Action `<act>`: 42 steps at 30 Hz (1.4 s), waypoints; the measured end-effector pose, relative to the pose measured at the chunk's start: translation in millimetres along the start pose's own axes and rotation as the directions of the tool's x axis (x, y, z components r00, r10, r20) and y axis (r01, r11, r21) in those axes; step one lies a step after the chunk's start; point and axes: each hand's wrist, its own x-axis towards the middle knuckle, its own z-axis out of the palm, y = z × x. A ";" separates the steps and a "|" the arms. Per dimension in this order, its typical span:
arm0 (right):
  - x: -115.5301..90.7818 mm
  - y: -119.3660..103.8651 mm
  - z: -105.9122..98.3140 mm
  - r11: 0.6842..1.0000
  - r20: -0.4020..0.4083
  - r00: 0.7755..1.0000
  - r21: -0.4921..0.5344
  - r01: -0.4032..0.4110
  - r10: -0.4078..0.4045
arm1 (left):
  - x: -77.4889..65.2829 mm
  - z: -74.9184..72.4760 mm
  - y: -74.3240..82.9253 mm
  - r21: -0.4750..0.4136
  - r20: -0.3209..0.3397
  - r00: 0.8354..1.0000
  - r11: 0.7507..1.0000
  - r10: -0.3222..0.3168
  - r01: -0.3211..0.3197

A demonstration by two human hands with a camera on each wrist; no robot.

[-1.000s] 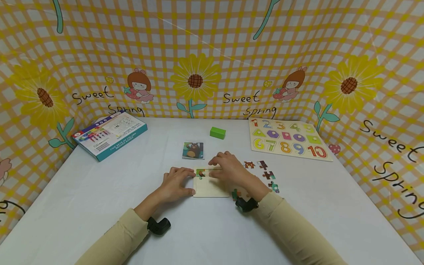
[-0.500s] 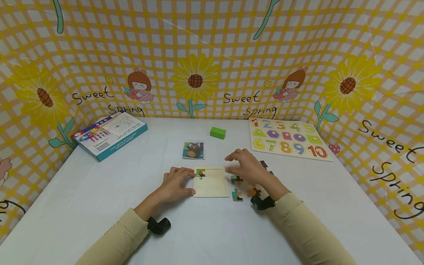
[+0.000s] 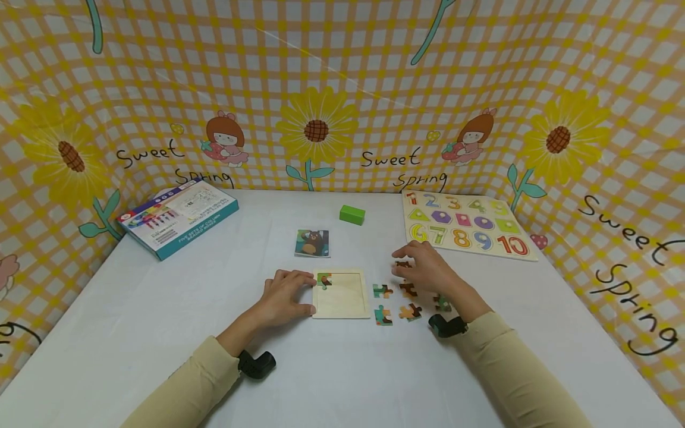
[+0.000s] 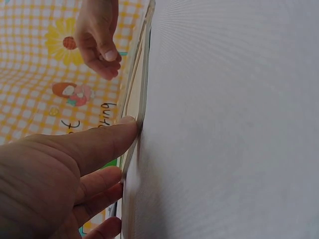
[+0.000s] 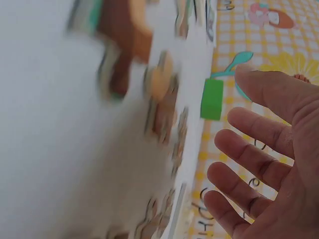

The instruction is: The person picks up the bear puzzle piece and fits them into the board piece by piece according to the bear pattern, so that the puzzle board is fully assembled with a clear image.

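Note:
A shallow wooden puzzle tray [image 3: 342,303] lies in the middle of the table, with one jigsaw piece [image 3: 324,279] in its far left corner. At the tray's left edge rests my left hand [image 3: 280,297], thumb and fingertips touching the rim; the left wrist view shows the thumb [image 4: 107,142] against that edge. My right hand [image 3: 425,270] hovers over loose jigsaw pieces right of the tray, fingers apart and nothing held. Below it lie a green-and-brown piece [image 3: 382,315] and an orange-brown piece [image 3: 410,311]. The hand hides some of the other pieces.
Behind the tray lies a bear picture card [image 3: 313,244], and a green block [image 3: 352,215] sits farther back. A wooden number board [image 3: 531,255] occupies the back right. At the back left is a teal-edged box [image 3: 182,220]. Patterned cloth walls enclose the table.
My right hand has moved right, from above the tray to above the loose pieces, uncovering the tray and several pieces. The left hand has stayed at the tray's edge.

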 end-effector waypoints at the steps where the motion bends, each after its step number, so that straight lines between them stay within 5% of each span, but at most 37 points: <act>1: -0.1 2.8 -0.2 1.000 0.000 1.000 -0.007 -0.002 0.002 | 0.1 0.0 0.1 0.001 0.000 1.000 1.000 0.000 0.000; 13: 0.7 26.9 -1.2 0.999 0.006 0.999 -0.030 -0.038 0.038 | -0.1 -0.7 1.2 0.018 -0.001 1.000 1.000 0.002 -0.002; 42: 5.5 44.9 6.5 0.998 -0.014 1.000 -0.058 0.007 -0.007 | -0.1 -0.1 0.5 0.001 -0.001 1.000 1.000 -0.003 0.003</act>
